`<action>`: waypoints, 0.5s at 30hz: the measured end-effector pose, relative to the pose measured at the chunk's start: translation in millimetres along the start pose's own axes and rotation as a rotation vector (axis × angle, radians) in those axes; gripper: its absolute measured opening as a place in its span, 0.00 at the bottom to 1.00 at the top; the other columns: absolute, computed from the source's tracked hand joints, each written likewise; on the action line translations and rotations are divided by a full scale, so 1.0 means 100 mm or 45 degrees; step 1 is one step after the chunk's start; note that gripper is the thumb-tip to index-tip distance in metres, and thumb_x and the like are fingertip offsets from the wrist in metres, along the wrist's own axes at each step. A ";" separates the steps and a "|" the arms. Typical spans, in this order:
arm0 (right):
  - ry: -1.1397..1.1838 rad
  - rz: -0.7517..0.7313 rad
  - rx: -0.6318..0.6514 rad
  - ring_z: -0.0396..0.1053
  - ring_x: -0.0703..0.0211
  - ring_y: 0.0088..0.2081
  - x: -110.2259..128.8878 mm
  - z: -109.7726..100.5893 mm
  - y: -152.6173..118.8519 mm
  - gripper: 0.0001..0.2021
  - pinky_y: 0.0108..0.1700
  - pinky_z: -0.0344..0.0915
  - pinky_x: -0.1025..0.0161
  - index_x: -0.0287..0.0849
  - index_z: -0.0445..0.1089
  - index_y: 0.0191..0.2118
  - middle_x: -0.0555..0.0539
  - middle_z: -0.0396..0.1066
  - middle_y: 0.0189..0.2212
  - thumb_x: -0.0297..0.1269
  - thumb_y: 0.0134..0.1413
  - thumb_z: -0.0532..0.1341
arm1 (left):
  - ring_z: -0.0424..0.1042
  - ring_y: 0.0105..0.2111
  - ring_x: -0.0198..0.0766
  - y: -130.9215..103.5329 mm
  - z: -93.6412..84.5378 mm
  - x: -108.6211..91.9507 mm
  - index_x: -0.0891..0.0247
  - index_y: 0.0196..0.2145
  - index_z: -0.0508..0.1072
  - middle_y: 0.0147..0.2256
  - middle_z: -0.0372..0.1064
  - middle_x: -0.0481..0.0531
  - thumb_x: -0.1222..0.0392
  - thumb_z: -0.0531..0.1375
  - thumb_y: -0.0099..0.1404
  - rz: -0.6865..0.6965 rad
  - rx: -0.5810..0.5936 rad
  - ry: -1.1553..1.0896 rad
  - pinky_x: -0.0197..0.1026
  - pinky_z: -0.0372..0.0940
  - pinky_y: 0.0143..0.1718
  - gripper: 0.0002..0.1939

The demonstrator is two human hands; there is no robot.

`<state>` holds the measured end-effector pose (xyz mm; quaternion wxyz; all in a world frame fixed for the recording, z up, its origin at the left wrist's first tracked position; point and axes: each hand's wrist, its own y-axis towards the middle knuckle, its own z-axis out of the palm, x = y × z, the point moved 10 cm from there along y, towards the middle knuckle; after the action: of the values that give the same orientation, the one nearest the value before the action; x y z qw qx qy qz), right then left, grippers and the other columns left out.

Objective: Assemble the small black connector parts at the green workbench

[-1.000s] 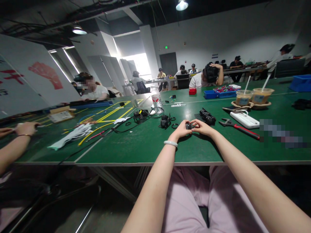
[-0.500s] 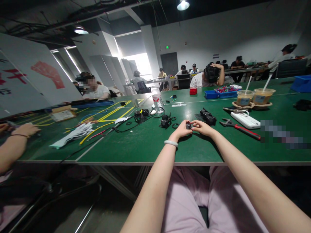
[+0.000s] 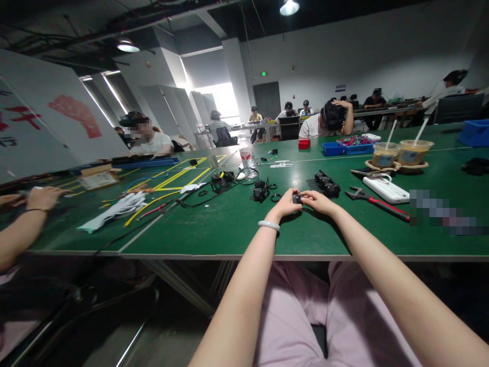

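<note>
Shifted since the earlier frame: co-worker's hand [image 3: 43,198], left edge. At centre, I record left hand [image 3: 287,205] pinching the small black part [image 3: 296,199] at its fingertips; right hand [image 3: 320,202] touches its right side, grip unclear.

The person wears a smooth, rounded, whitish bangle [image 3: 269,225] at the wrist of the left hand [image 3: 288,205]. Pale pink trousers [image 3: 288,316], loose and creased, fill the lower centre of the frame.
</note>
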<state>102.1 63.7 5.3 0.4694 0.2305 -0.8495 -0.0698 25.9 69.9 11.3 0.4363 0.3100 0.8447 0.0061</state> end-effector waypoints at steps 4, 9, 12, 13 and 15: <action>-0.035 0.001 -0.028 0.65 0.62 0.31 0.03 -0.03 -0.02 0.16 0.37 0.60 0.64 0.36 0.66 0.40 0.44 0.68 0.33 0.39 0.47 0.53 | 0.59 0.34 0.33 0.00 -0.01 0.03 0.67 0.40 0.58 0.36 0.58 0.51 0.66 0.59 0.42 -0.015 -0.012 -0.021 0.36 0.58 0.34 0.25; -0.036 0.008 -0.041 0.65 0.62 0.31 0.02 -0.04 -0.02 0.15 0.38 0.60 0.63 0.36 0.66 0.40 0.43 0.68 0.33 0.40 0.47 0.53 | 0.59 0.33 0.32 0.01 -0.01 0.04 0.67 0.40 0.58 0.36 0.58 0.51 0.66 0.58 0.42 -0.022 -0.019 -0.031 0.36 0.58 0.34 0.25; 0.033 0.005 -0.038 0.64 0.62 0.33 -0.02 -0.02 0.00 0.14 0.39 0.59 0.62 0.37 0.66 0.38 0.43 0.67 0.34 0.39 0.47 0.54 | 0.59 0.33 0.32 0.00 -0.02 0.02 0.67 0.40 0.59 0.36 0.58 0.51 0.67 0.58 0.42 -0.016 -0.026 -0.035 0.36 0.57 0.35 0.25; 0.076 0.008 -0.042 0.64 0.62 0.34 -0.04 -0.02 0.00 0.14 0.40 0.59 0.62 0.37 0.65 0.39 0.44 0.66 0.34 0.39 0.46 0.54 | 0.59 0.33 0.32 -0.01 -0.02 0.01 0.67 0.40 0.59 0.35 0.58 0.51 0.67 0.58 0.41 -0.013 -0.031 -0.039 0.36 0.57 0.35 0.24; 0.189 0.023 -0.044 0.63 0.63 0.34 -0.09 -0.02 0.00 0.16 0.40 0.59 0.62 0.40 0.62 0.42 0.45 0.65 0.35 0.39 0.45 0.55 | 0.59 0.33 0.32 -0.01 -0.03 -0.01 0.68 0.40 0.59 0.35 0.59 0.51 0.68 0.58 0.41 -0.015 -0.032 -0.058 0.36 0.57 0.35 0.25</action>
<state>108.0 68.1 -0.3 0.5358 0.2191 -0.8130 -0.0630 23.5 69.4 13.1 0.4592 0.2993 0.8363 0.0072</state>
